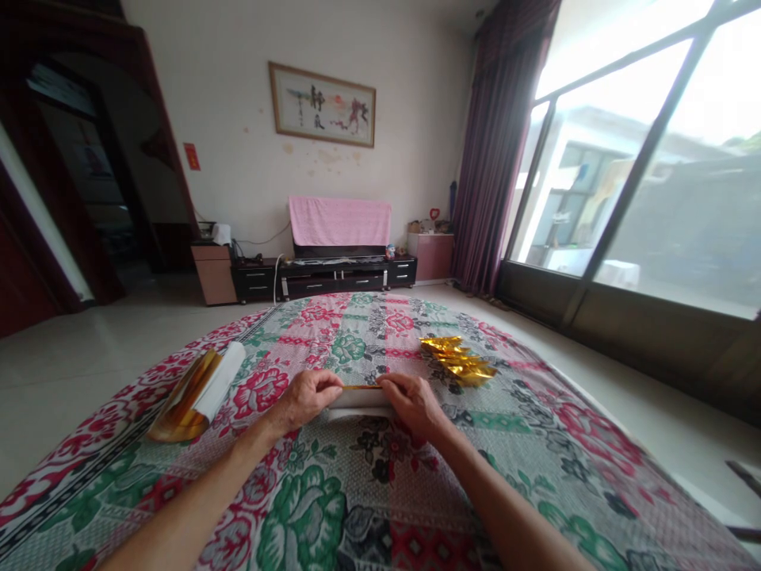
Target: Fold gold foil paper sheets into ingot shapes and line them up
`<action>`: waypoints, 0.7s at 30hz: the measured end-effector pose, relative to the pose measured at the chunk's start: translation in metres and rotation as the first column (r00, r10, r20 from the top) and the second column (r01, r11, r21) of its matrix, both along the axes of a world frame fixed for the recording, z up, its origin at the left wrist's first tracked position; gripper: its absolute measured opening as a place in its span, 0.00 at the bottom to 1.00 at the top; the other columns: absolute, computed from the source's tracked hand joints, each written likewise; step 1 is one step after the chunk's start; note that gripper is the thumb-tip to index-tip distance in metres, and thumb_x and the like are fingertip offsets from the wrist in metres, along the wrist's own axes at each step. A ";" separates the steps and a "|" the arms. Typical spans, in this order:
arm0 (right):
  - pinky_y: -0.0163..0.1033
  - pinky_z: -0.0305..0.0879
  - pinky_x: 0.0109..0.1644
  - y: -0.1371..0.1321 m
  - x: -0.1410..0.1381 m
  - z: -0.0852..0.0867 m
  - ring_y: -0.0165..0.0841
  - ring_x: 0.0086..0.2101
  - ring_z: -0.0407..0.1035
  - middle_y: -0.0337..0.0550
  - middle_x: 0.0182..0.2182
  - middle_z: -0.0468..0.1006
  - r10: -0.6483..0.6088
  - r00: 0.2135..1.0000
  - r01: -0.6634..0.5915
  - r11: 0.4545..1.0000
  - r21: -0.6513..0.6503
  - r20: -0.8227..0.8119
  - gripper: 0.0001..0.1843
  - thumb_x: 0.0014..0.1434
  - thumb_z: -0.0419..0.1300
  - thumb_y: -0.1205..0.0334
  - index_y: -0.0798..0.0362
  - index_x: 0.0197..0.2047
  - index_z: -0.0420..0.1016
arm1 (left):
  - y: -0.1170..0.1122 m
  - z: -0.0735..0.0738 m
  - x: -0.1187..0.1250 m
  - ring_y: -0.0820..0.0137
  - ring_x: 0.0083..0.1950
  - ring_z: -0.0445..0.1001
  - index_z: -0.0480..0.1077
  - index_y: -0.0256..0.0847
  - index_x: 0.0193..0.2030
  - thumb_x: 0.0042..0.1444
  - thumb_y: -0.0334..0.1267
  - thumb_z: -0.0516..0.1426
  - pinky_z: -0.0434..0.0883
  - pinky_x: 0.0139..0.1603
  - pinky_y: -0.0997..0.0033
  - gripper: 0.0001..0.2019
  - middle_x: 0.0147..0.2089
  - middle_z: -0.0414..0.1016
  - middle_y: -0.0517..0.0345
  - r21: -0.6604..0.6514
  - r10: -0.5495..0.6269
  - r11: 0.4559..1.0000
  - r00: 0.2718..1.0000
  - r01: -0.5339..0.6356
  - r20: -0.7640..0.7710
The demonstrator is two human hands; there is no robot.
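Between my two hands a sheet of gold foil paper (pixel 362 399) with a pale underside is held by its far edge, where a thin gold strip shows. My left hand (pixel 311 396) pinches the left end of that edge, thumb and fingers closed. At the right end, my right hand (pixel 411 403) grips in the same way. Folded shiny gold foil pieces (pixel 456 361) lie in a row just beyond my right hand. Off to the left sits a curled stack of gold foil paper (pixel 191 394) with white backing.
A flowered cloth (pixel 303 492) in red, green and grey covers the round table. Past it stands a low black cabinet (pixel 333 279) with a pink cloth (pixel 340 221) draped over something on top. Large windows (pixel 642 174) and a purple curtain (pixel 493 151) are at the right.
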State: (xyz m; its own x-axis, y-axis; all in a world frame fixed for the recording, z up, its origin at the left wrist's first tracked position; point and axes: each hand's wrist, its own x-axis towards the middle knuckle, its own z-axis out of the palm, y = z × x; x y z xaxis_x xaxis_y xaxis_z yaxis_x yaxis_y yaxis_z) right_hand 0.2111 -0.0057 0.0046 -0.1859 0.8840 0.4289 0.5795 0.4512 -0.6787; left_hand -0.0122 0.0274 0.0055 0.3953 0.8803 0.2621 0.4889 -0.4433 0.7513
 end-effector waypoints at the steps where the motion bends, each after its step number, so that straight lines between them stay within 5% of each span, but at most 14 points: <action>1: 0.30 0.60 0.32 0.000 0.000 0.001 0.30 0.30 0.70 0.39 0.29 0.79 -0.002 1.000 0.002 1.000 -0.007 -0.007 0.18 0.58 0.48 0.60 0.55 0.37 0.78 | 0.001 -0.001 0.000 0.74 0.28 0.68 0.72 0.35 0.33 0.49 0.40 0.54 0.63 0.30 0.78 0.11 0.27 0.73 0.60 0.003 0.000 1.000 1.000 0.000 0.009; 9: 0.29 0.59 0.31 0.002 0.004 0.001 0.28 0.27 0.68 0.36 0.26 0.77 0.005 0.998 0.000 0.996 -0.088 0.057 0.15 0.47 0.52 0.68 0.53 0.35 0.78 | 0.000 -0.002 0.001 0.75 0.27 0.66 0.71 0.36 0.29 0.47 0.38 0.55 0.63 0.29 0.78 0.08 0.26 0.71 0.61 0.094 0.050 0.995 0.996 -0.043 -0.080; 21: 0.29 0.58 0.31 0.001 -0.001 -0.003 0.27 0.26 0.67 0.38 0.26 0.76 0.013 0.989 -0.017 0.999 0.030 0.145 0.13 0.47 0.51 0.72 0.54 0.31 0.76 | -0.012 0.016 0.009 0.74 0.28 0.67 0.72 0.38 0.27 0.51 0.46 0.53 0.61 0.29 0.78 0.14 0.24 0.72 0.61 0.085 0.027 0.996 0.984 -0.012 -0.177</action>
